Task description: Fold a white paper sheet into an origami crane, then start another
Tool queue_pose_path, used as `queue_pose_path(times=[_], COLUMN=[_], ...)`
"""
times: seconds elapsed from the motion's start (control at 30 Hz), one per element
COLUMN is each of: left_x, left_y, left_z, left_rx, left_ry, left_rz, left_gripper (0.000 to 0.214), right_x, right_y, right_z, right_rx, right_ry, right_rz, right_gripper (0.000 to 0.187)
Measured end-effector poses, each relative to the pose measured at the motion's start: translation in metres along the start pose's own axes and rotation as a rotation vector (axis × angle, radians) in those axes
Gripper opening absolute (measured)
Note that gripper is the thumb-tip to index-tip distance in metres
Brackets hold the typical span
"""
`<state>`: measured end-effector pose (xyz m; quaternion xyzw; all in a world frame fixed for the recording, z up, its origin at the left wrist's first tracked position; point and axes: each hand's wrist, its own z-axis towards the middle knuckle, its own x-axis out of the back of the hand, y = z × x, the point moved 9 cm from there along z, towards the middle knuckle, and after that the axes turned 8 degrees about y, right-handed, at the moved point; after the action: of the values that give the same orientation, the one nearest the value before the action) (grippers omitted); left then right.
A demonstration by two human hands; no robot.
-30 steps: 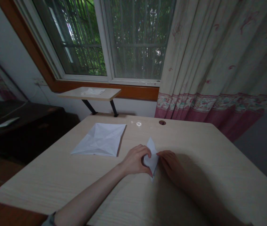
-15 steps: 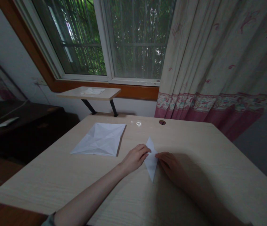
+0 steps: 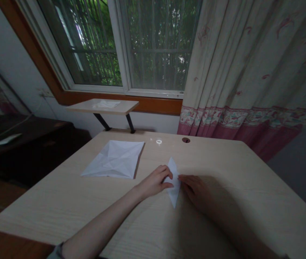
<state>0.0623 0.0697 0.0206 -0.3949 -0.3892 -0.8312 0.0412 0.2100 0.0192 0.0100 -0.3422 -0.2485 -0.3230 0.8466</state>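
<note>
A narrow diamond of folded white paper [image 3: 174, 194] lies on the table, its points facing away from me and toward me. On its left side rests my left hand [image 3: 160, 180], thumb and forefinger spread apart with their tips on the paper. My right hand [image 3: 194, 187] is at the right edge, its fingertips closed together on the paper; its thumb is mostly hidden in shadow. To the left of both hands lies a larger creased sheet of white paper [image 3: 117, 158], opened out.
The pale wooden table [image 3: 74, 212] has a small raised shelf [image 3: 80, 107] at its back left, with crumpled white paper [image 3: 107, 104] on it. A round cable hole [image 3: 185, 140] sits near the back edge. A curtain [image 3: 239, 118] hangs behind on the right.
My left thumb has moved toward me, away from the forefinger, widening the gap between them. My right hand and the folded paper have hardly moved.
</note>
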Motion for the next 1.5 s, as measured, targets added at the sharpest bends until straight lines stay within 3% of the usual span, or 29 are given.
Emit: queue_pose_path(times=[0.27,0.6,0.67,0.83,1.13,1.5], left_x=[0.001,-0.005,-0.005,0.000,0.003,0.009], left_y=[0.012,0.021,0.020,0.010,-0.007,-0.019], left_z=[0.000,-0.002,-0.002,0.000,0.001,0.003], left_rx=[-0.022,-0.077,-0.064,0.000,0.062,0.190], left_ry=[-0.020,-0.082,-0.074,0.016,0.116,0.132], left_rz=[0.036,0.151,0.152,0.115,0.084,-0.001], left_gripper=[0.047,0.062,0.055,0.013,0.013,0.013], right_x=[0.001,-0.003,-0.002,0.001,-0.005,-0.007], right_y=[-0.005,-0.004,-0.010,-0.028,-0.037,-0.048], right_z=[0.004,0.001,0.003,0.005,0.005,0.002], right_rx=[0.026,0.044,0.090,0.203,0.252,0.299], right_ry=[-0.038,-0.074,-0.088,-0.097,-0.162,-0.303], right_rz=[0.002,-0.071,-0.102,-0.206,-0.288,-0.139], right_gripper=[0.038,0.037,0.037,0.040,0.043,0.043])
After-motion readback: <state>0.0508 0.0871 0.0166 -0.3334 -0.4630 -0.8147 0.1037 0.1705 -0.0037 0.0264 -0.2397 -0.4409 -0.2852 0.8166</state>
